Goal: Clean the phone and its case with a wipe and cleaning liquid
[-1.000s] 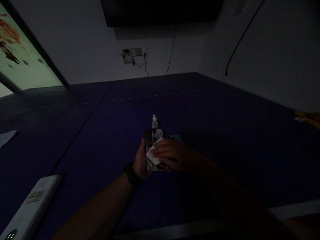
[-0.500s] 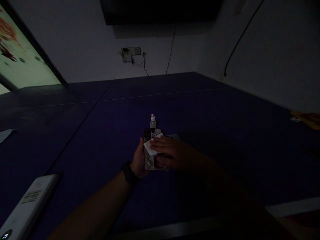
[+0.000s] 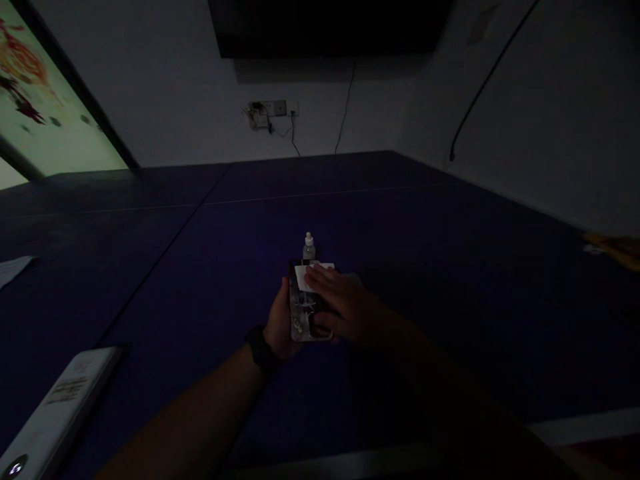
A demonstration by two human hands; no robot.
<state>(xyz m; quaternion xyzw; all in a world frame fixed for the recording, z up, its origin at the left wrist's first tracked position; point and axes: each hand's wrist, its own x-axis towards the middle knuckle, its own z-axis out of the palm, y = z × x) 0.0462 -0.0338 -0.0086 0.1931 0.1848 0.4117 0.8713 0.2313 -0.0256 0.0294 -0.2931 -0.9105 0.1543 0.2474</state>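
Observation:
My left hand (image 3: pixel 280 327), with a dark watch on its wrist, is closed round the left side of a phone (image 3: pixel 300 320) in a patterned case. On the upper part of the phone lies a small white wipe (image 3: pixel 301 279). The fingers of my right hand (image 3: pixel 343 303) press the wipe against the phone and hide part of both. Just behind the phone a small clear dropper bottle (image 3: pixel 309 251) with a white cap stands upright. A flat greyish thing (image 3: pixel 354 277), mostly hidden by my right hand, shows beyond it; its kind is unclear in this light.
A dark blue surface (image 3: pixel 175 287) stretches to the wall. On it a long white box-like device (image 3: pixel 60 407) lies at the near left, a paper (image 3: pixel 15 269) at the far left, and a yellowish thing (image 3: pixel 617 248) at the right. Wall sockets (image 3: pixel 273 110) carry cables.
My right hand has slid the wipe upward on the phone, uncovering more of the case's middle. The left hand keeps its hold. The camera view has shifted slightly.

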